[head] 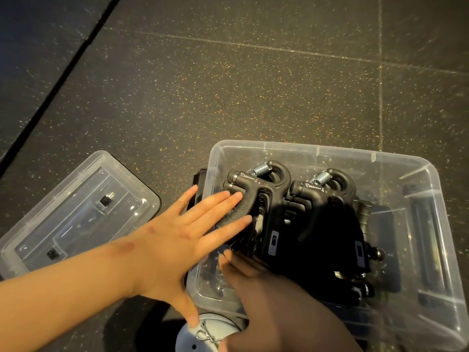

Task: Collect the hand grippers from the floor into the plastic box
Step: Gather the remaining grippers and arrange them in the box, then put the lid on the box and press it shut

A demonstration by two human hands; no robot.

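Underfoot, the floor (228, 85): dark speckled rubber tiles fill the view from 9 o'clock round to 3 o'clock; no loose piece shows on them.
Plastic box (317, 148): clear, lidless, sitting at 4 o'clock, already well filled.
Lid (76, 204): clear, lying flat on the floor at 8 o'clock, just beside the box and apart from it.
Hand grippers (269, 199): black, stacked on edge inside the box in two packed rows, steel springs at 12 o'clock, handles toward 6 o'clock; a few more lie loose along the 3 o'clock wall.
Handling, as a judgement: hard plastic and coiled steel, stiff and not fragile, light singly but weighty as a stack. Smooth faces may slide on one another, so the rows could fan out or topple. Best hold looks to be around the handles or the looped head, clear of the springs, which may snag.
Left hand (177, 240): reaching in from 8 o'clock, fingers straight and spread, laid flat against the nearer row, thumb outside the box.
Right hand (253, 283): coming in from 6 o'clock, deep in shadow; fingertips meet the row's near end, but whether they curl round it cannot be told.
Shoe (193, 341): pale, with a small bow, at 6 o'clock.
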